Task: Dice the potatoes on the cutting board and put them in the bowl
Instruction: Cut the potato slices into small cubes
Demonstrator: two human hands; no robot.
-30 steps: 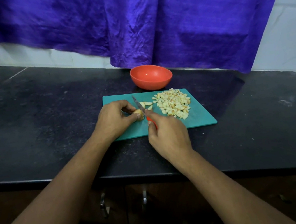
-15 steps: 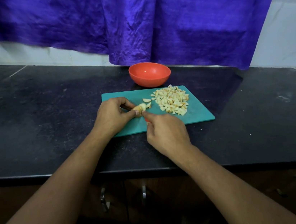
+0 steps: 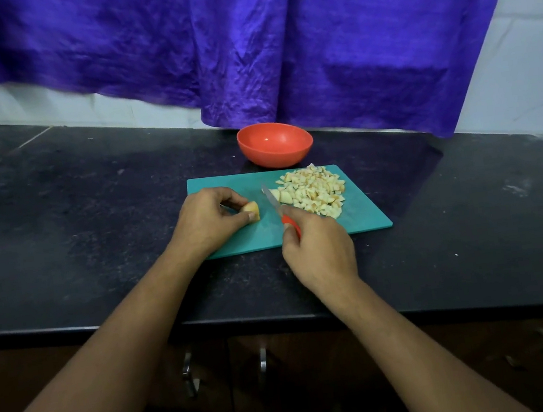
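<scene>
one potato piece (image 3: 252, 209) pinched in my left hand (image 3: 208, 219) on the teal cutting board (image 3: 363, 218) | right hand (image 3: 321, 251) grips the red-handled knife (image 3: 276, 204), blade just beside the diced pile (image 3: 313, 191) on the board's right half | orange bowl (image 3: 276, 150) just behind the board

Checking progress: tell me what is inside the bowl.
Nothing shows inside the bowl, only bare orange. Its near inner wall is hidden by the rim. The dice lie on the board.

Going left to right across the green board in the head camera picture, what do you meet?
First the left hand → potato chunk it pinches → knife → pile of diced potato.
</scene>
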